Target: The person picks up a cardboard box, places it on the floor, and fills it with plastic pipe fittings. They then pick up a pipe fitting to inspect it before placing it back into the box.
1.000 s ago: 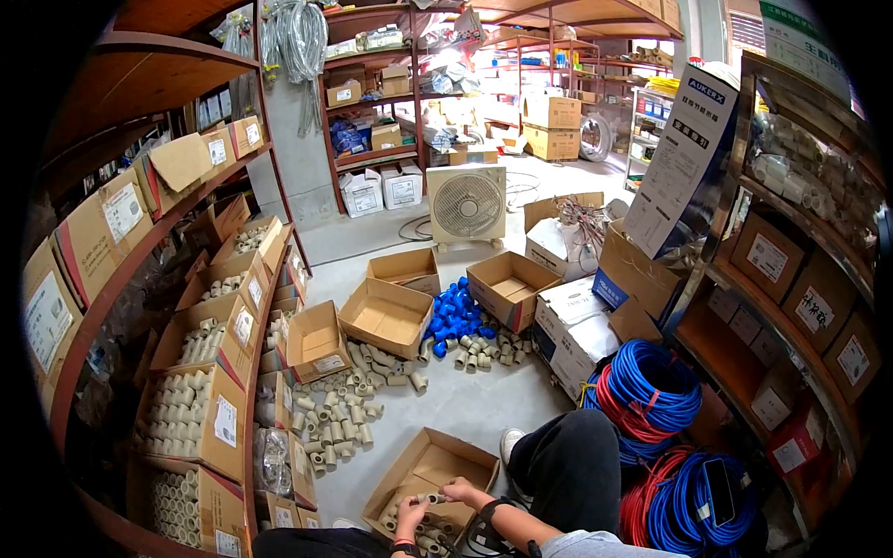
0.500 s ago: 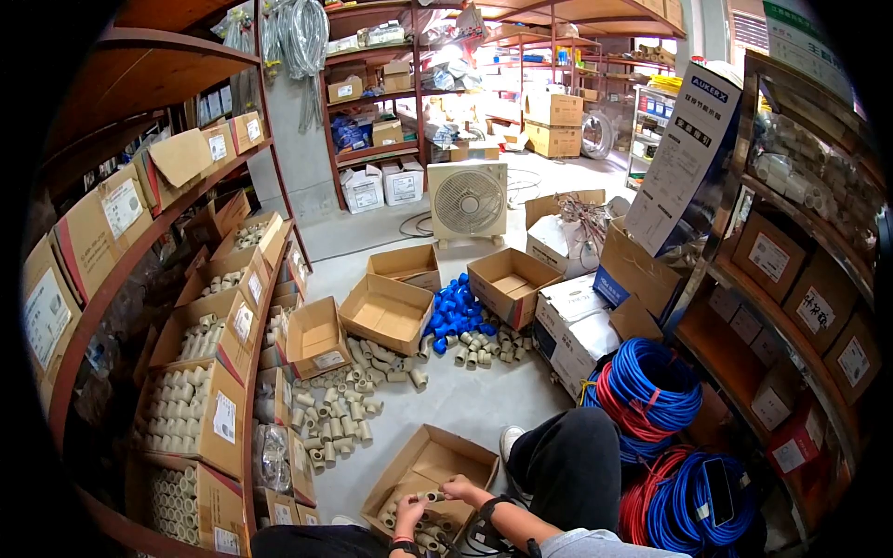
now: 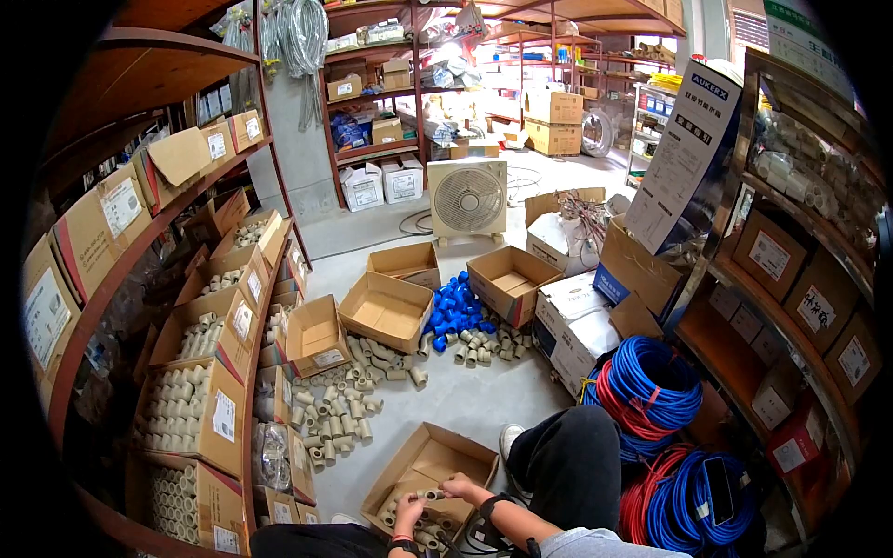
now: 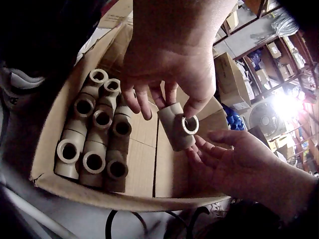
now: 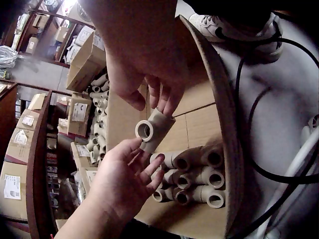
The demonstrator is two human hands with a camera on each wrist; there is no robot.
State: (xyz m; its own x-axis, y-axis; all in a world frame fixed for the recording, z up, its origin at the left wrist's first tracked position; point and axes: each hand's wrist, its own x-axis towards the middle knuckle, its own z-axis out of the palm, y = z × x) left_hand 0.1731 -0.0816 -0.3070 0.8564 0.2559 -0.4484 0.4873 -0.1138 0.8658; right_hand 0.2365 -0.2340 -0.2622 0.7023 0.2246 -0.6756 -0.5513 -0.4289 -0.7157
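Note:
A beige pipe tee (image 4: 177, 127) is between my two hands, over an open cardboard box (image 3: 423, 445). My left hand (image 4: 172, 64) pinches it, thumb beside the side outlet and fingertips at one end. From the other side, my right hand (image 5: 144, 64) reaches in with loosely extended fingers touching the opposite end, its thumb apart from the tee. Inside the box, more tees (image 4: 93, 162) lie in rows along one side, openings facing up. The box's bare cardboard floor shows beside them.
Loose beige fittings (image 3: 339, 423) and blue fittings (image 3: 458, 309) are heaped on the floor ahead, among open cartons (image 3: 386, 312). Shelves of boxed fittings (image 3: 177, 409) line the left. Coiled blue and red tubing (image 3: 646, 391) lies at the right, and a box fan (image 3: 468, 200) stands beyond.
Both hands stay over the box at almost the same spot, with the tee between them. The head view has shifted very slightly.

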